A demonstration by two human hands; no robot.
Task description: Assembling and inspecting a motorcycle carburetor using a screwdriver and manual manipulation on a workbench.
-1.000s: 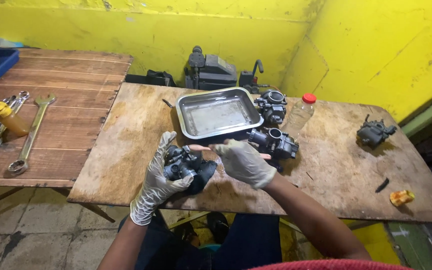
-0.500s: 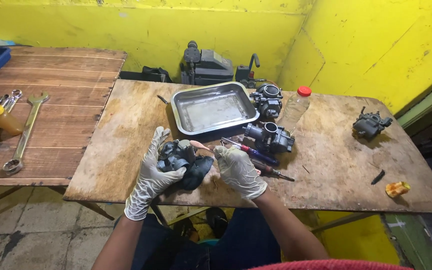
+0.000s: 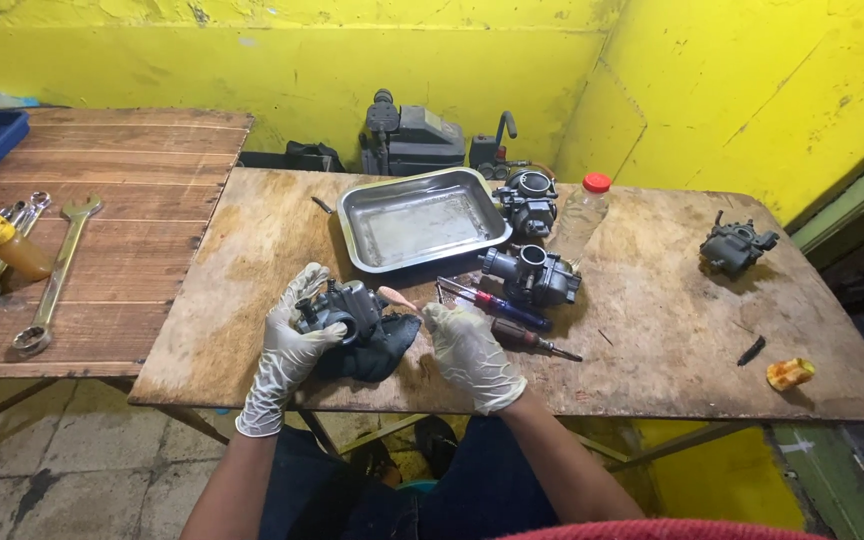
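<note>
- A carburetor (image 3: 340,310) is held at the near edge of the plywood table (image 3: 252,250), just above a dark cloth (image 3: 377,350) that lies under it.
- The left hand (image 3: 287,345), in a pale glove, is closed around the carburetor's left side, with the fingers wrapped over its body.
- The right hand (image 3: 467,350), also gloved, is held just right of the carburetor; a small pale-tipped brush (image 3: 397,298) is pinched between its fingers, the tip touching or nearly touching the part — which of the two cannot be told.
- A steel tray (image 3: 417,222) is set behind the hands, tilted slightly on the table.
- Two more carburetors (image 3: 532,275) are placed right of the tray, one behind the other, beside a clear bottle (image 3: 584,215) with a red cap.
- Two screwdrivers (image 3: 497,305) are laid just beyond the right hand.
- A fourth carburetor (image 3: 735,246) is set well apart at the far right.
- Wrenches (image 3: 52,280) are spread on the plank table to the left.
</note>
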